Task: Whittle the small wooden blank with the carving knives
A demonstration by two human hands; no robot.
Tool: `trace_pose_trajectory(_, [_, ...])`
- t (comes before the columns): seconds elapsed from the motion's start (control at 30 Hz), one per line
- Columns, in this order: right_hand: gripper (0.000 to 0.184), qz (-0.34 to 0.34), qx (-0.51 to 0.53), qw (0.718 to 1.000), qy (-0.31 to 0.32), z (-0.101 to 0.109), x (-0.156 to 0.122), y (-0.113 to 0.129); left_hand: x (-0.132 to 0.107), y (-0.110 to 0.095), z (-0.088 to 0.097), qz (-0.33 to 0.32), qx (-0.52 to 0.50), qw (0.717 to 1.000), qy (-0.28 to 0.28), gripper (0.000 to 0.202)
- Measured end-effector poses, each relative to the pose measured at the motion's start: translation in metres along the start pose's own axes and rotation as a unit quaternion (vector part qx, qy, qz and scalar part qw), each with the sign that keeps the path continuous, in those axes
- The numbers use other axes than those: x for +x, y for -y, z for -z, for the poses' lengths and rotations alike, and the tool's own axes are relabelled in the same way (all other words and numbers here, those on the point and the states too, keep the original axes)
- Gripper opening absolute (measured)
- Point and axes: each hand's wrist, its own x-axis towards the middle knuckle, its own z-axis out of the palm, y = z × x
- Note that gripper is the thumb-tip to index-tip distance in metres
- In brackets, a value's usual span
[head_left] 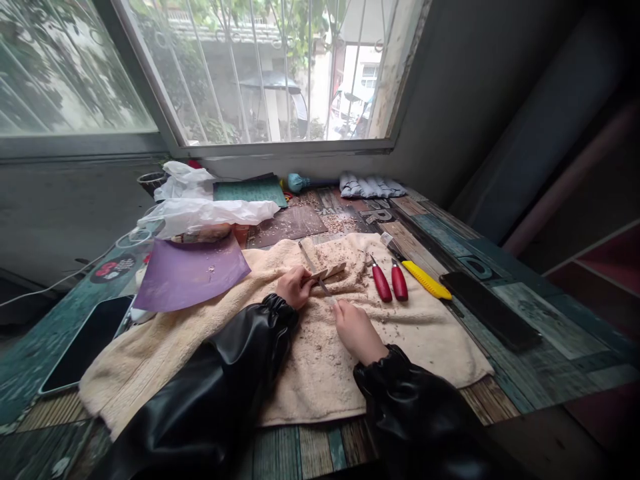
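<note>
Head: fingers (pixel 305 283) closed on wood (pixel 336 269), file (pixel 327 291)

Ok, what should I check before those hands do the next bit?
1. Left grip holding the brown piece: ok.
2. Right grip holding the thin metal tool: ok.
3. Left grip well away from that metal tool: not ok, they're very close.
4. Red-handled tools away from both grips: ok, lying off to the right.
5. Towel free of crumbs: not ok, they're scattered over it.
6. Metal tool's edge sharp: cannot tell.
</note>
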Motion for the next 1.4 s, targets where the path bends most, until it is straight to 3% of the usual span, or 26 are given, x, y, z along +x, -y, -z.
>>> trace_pose_trajectory(0.2, [0.037, 0.006, 0.000, 1.000, -0.015, 0.000, 0.017, 0.008, -0.001, 0.000, -0.001, -0.029, -0.002, 0.999, 0.016, 0.006])
trace_pose_trajectory(0.4, [0.036, 0.013, -0.006, 1.000, -0.012, 0.000, 0.001, -0.001, -0.003, -0.008, -0.001, -0.022, 0.003, 0.999, 0.023, 0.005])
trace_pose_trajectory(0.5, [0.036, 0.011, -0.004, 1.000, -0.019, 0.001, 0.006, 0.002, -0.004, -0.009, -0.001, -0.036, -0.001, 0.999, 0.039, 0.006])
trace_pose_trajectory(0.6, [0.034, 0.007, -0.004, 1.000, -0.023, 0.000, 0.011, 0.006, -0.004, -0.010, -0.001, -0.021, 0.011, 0.999, 0.031, 0.005])
trace_pose_trajectory(0.8, [0.035, 0.020, 0.003, 1.000, -0.008, -0.002, -0.009, -0.011, -0.004, -0.009, -0.002, -0.017, 0.005, 1.000, 0.014, 0.005])
trace_pose_trajectory(1.03, [0.034, 0.005, -0.028, 0.999, -0.016, 0.001, 0.018, 0.009, -0.005, -0.008, -0.001, -0.035, 0.010, 0.999, 0.017, 0.005])
trace_pose_trajectory(1.27, [0.036, 0.009, -0.028, 0.999, -0.029, -0.006, -0.002, -0.006, -0.009, -0.020, -0.002, -0.075, -0.012, 0.995, 0.057, 0.005])
trace_pose_trajectory(1.4, [0.036, -0.006, -0.044, 0.999, -0.024, -0.006, 0.003, 0.000, -0.009, -0.020, -0.004, -0.065, -0.009, 0.997, 0.045, 0.004])
